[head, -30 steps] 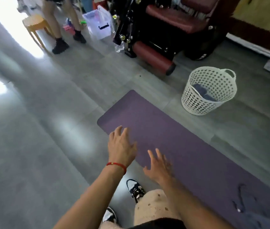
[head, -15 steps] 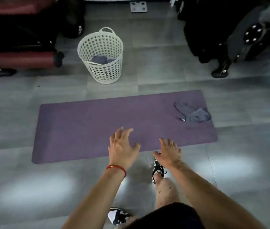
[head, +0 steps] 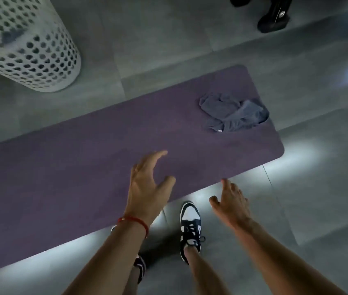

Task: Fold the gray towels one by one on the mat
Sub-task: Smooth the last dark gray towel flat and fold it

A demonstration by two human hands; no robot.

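The towel (head: 231, 112) is seen as soft gray cloth, crumpled, on a matt purple mat (head: 73, 167). The basket (head: 37, 50) is made of perforated white plastic. Light is reflected by the smooth gray floor (head: 169, 39) tiles.

Dim, soft motion blur; bright glare patches on floor (head: 296, 154).

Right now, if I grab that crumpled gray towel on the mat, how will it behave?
The gray towel lies crumpled in soft folds, so it will likely droop and unfurl when lifted. It looks thin, probably light. Pushed across the purple mat, it would likely bunch rather than slide.
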